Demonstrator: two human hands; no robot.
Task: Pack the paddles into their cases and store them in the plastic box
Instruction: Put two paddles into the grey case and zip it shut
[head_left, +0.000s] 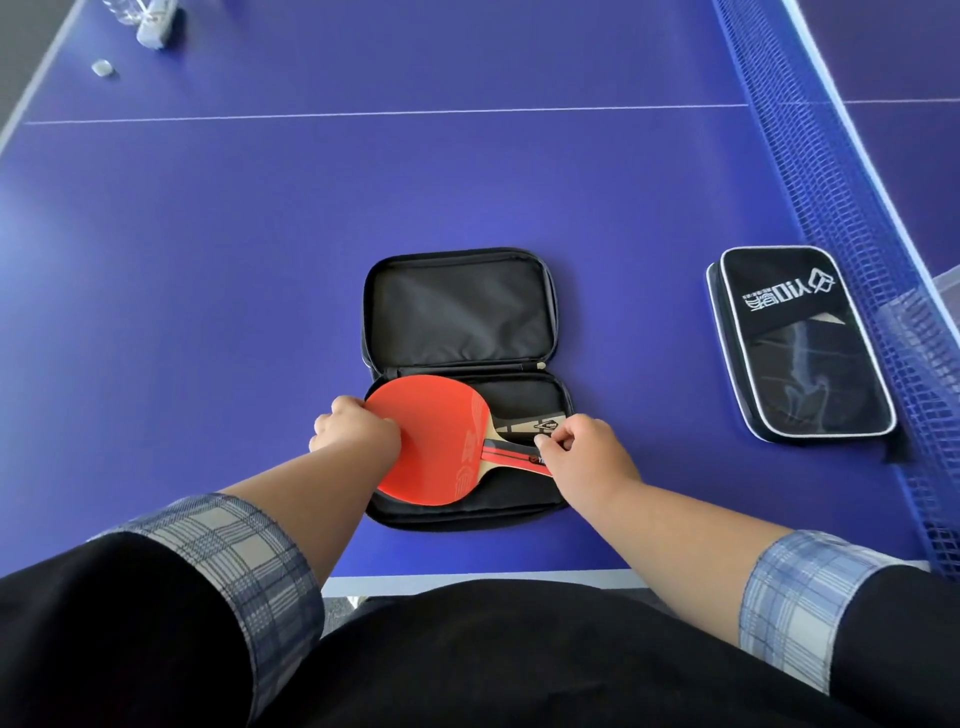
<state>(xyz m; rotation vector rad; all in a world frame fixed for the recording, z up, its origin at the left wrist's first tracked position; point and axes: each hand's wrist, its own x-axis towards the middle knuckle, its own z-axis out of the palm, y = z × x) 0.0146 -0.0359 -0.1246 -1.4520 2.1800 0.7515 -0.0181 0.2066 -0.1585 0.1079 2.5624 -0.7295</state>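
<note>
A black paddle case (457, 312) lies unzipped and spread flat on the blue table, near its front edge. In the case's near half rests a red-faced paddle (441, 441), handle pointing right. A second paddle's handle (524, 423) shows underneath it. My left hand (353, 428) grips the left rim of the red blade. My right hand (582, 447) pinches the end of the handle. A second black case (800, 343), closed, with a white logo and a clear window, lies to the right beside the net.
The blue net (831, 208) runs along the right side, with a clear plastic box (948, 291) partly visible behind it. A plastic bottle (150, 23) and a small white cap (102, 67) sit at the far left corner of the table (208, 260).
</note>
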